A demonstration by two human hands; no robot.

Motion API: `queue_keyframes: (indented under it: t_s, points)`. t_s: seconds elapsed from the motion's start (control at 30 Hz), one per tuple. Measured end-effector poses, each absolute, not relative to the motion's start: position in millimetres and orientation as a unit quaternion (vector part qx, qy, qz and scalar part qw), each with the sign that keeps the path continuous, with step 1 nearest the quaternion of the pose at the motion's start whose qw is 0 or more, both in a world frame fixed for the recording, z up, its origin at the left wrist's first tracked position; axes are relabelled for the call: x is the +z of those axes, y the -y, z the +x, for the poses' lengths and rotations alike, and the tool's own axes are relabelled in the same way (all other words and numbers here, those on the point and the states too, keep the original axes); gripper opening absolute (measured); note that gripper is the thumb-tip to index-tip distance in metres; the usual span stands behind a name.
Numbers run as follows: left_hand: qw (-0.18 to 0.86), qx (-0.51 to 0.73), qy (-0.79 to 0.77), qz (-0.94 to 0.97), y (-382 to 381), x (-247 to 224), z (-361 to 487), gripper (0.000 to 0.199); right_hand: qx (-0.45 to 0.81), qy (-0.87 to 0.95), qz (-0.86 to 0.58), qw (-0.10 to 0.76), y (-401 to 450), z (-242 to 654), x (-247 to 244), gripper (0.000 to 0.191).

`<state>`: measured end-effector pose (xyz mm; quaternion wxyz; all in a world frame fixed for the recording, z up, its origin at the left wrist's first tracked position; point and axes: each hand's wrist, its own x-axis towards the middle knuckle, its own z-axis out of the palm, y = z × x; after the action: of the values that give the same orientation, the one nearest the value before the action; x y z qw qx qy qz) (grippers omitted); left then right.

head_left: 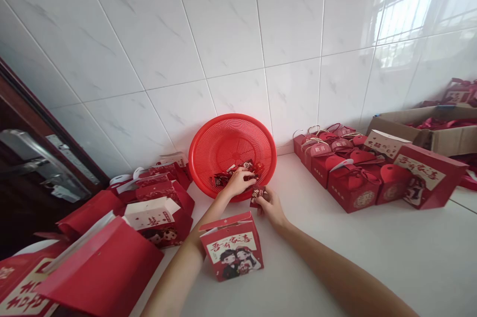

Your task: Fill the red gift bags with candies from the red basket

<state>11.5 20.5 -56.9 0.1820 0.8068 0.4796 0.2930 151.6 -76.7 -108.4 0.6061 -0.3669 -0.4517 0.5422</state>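
Observation:
A round red plastic basket leans tilted against the tiled wall, with small dark-red wrapped pieces in its lower part. My left hand reaches over the basket's front rim, its fingers closed on a small wrapped piece. Just outside the rim, my right hand pinches another red wrapped piece between thumb and fingers. Between my forearms a red box with a cartoon couple on its front stands upright, its top flaps partly raised.
Several red boxes stand at the left by a dark door with a metal handle. More red boxes with cords and ribbons fill the right side, near a cardboard carton holding red items.

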Motion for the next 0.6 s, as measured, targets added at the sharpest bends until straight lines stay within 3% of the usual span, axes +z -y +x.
queue_keyframes:
  t_s: [0.1, 0.3, 0.6]
  points:
    - [0.183, 0.319, -0.471, 0.801, -17, -58, 12, 0.018, 0.545, 0.446, -0.365, 0.609, 76, 152, -108, 0.013]
    - [0.214, 0.369, -0.448, 0.785, 4, -47, 6, 0.030, 0.556, 0.421, -0.359, 0.620, 75, 153, -106, 0.024]
    - [0.329, 0.308, -0.436, 0.779, 57, -40, -9, 0.037, 0.606, 0.377, -0.331, 0.618, 83, 157, -105, 0.025]
